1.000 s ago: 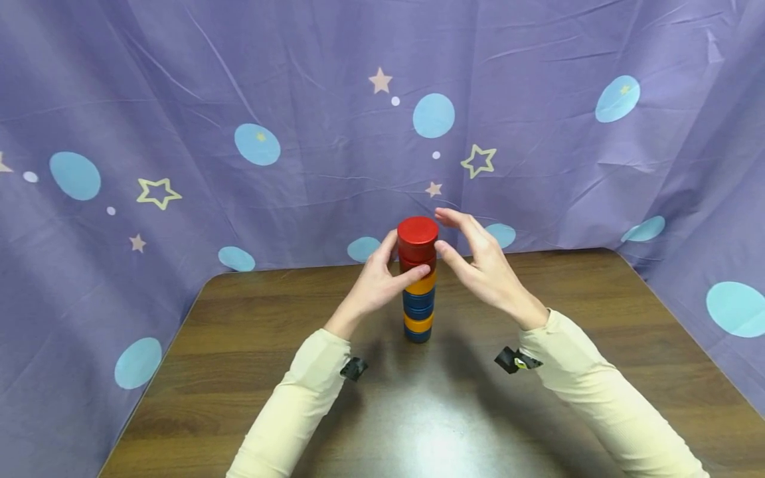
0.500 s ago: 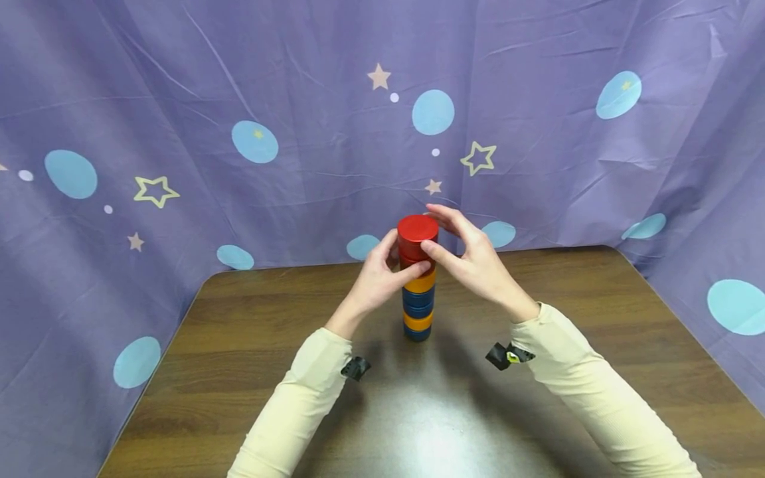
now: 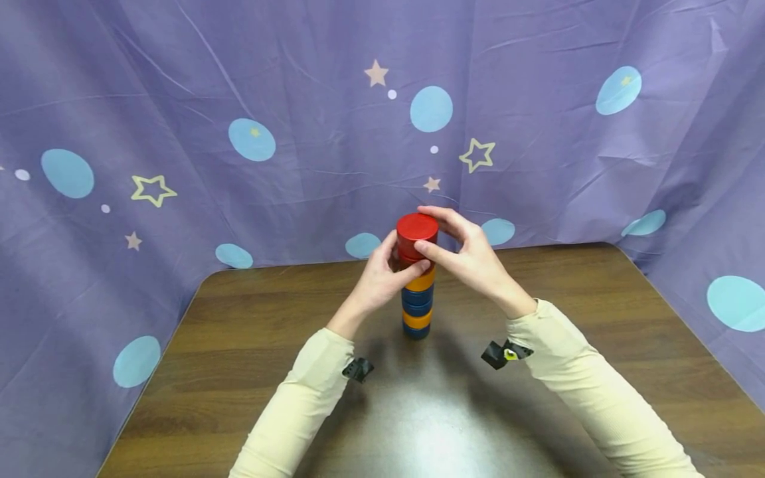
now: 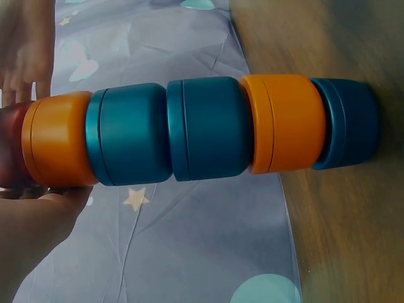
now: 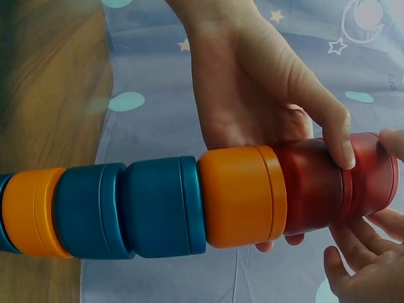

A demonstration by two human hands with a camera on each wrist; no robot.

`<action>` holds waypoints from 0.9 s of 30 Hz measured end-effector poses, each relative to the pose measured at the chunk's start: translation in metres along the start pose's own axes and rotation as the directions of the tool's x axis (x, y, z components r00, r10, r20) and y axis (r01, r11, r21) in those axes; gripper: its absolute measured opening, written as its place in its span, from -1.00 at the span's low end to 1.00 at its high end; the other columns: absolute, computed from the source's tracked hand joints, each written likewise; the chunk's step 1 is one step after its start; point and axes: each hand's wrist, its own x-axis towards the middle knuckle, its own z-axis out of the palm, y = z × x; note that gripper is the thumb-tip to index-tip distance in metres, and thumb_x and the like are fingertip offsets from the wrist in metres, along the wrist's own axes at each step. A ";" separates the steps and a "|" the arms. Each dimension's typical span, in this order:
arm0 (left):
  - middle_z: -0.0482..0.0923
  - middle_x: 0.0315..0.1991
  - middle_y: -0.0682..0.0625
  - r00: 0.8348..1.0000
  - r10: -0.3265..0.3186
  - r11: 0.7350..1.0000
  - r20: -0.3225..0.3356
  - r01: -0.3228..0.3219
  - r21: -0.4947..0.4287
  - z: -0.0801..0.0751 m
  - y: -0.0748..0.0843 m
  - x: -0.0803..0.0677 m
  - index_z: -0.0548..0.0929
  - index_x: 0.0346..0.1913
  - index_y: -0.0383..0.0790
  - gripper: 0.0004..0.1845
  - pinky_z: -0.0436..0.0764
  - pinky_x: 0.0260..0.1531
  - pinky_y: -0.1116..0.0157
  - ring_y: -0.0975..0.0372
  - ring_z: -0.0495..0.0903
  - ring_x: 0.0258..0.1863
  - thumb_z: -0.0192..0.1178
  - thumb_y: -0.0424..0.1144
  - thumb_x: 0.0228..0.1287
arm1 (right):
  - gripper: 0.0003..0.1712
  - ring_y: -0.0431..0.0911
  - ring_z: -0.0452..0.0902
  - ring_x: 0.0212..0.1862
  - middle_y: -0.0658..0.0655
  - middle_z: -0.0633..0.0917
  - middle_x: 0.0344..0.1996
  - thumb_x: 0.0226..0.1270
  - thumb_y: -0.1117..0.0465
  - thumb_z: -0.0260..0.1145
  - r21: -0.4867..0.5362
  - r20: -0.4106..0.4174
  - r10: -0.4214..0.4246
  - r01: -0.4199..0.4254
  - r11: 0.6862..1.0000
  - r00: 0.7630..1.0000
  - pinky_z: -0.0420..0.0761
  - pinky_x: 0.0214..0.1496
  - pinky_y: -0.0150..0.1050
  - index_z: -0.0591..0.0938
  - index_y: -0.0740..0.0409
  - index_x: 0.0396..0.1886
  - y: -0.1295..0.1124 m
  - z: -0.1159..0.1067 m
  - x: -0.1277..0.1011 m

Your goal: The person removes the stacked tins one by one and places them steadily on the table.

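Several small round lidded canisters stand in one upright tower. From the table up come a blue canister point(image 4: 350, 123), an orange one point(image 4: 287, 123), two blue ones, an orange one point(image 5: 243, 196), then a lower red canister point(image 5: 312, 189) and a top red canister point(image 3: 417, 228). My left hand point(image 3: 379, 275) grips the tower at the lower red canister, thumb across its near side and fingers round the far left. Around the top red canister, my right hand point(image 3: 469, 255) has its thumb on the near side and its fingers behind. The canisters lean slightly out of line in the wrist views.
The tower stands on a brown wood-grain table point(image 3: 269, 372) near its far edge. Behind the table hangs a purple curtain point(image 3: 323, 119) with stars and blue ovals. A black wrist camera point(image 3: 357, 369) sits at the left sleeve, another point(image 3: 505, 354) at the right.
My right hand has moved left from beside the tower and closed its thumb and fingers round the top red canister. The left hand keeps its hold; the tower stands in the same place.
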 end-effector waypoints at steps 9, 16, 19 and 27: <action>0.47 0.04 -0.29 1.000 -0.007 1.000 -0.005 0.007 -0.020 0.004 -0.003 0.000 0.31 0.24 -0.42 -0.49 0.52 0.03 0.19 0.03 0.53 -0.07 0.20 -0.50 0.26 | -0.43 -0.01 0.53 0.12 0.17 0.61 0.08 0.22 0.33 0.39 0.082 -0.028 0.002 0.000 0.997 1.000 0.48 0.15 -0.21 0.50 0.21 0.25 0.001 0.000 -0.001; 0.43 0.11 -0.33 1.000 -0.015 1.000 0.001 0.015 -0.009 0.004 -0.006 0.000 0.25 0.31 -0.40 -0.45 0.50 0.07 0.17 -0.07 0.50 0.01 0.16 -0.50 0.30 | -0.42 -0.05 0.54 0.08 0.16 0.60 0.09 0.17 0.42 0.38 0.093 -0.102 0.033 -0.024 0.995 0.994 0.44 0.19 -0.18 0.50 0.27 0.23 0.002 -0.005 -0.002; 0.42 0.11 -0.34 1.000 -0.009 1.000 0.013 0.009 -0.018 0.005 -0.008 0.000 0.21 0.33 -0.41 -0.44 0.51 0.06 0.18 -0.06 0.50 0.01 0.14 -0.52 0.31 | -0.42 -0.07 0.53 0.09 0.17 0.59 0.10 0.17 0.44 0.37 0.098 -0.122 0.030 -0.018 0.995 0.992 0.40 0.24 -0.17 0.49 0.30 0.22 0.004 -0.007 -0.003; 0.43 0.09 -0.36 0.999 0.036 0.998 0.022 -0.034 -0.047 0.006 -0.010 -0.001 0.20 0.31 -0.43 -0.45 0.52 0.05 0.17 -0.02 0.52 -0.01 0.11 -0.56 0.30 | -0.42 -0.08 0.54 0.07 0.23 0.60 0.08 0.16 0.49 0.36 0.126 -0.159 0.026 -0.006 0.992 0.987 0.42 0.22 -0.20 0.48 0.34 0.22 0.007 -0.011 -0.003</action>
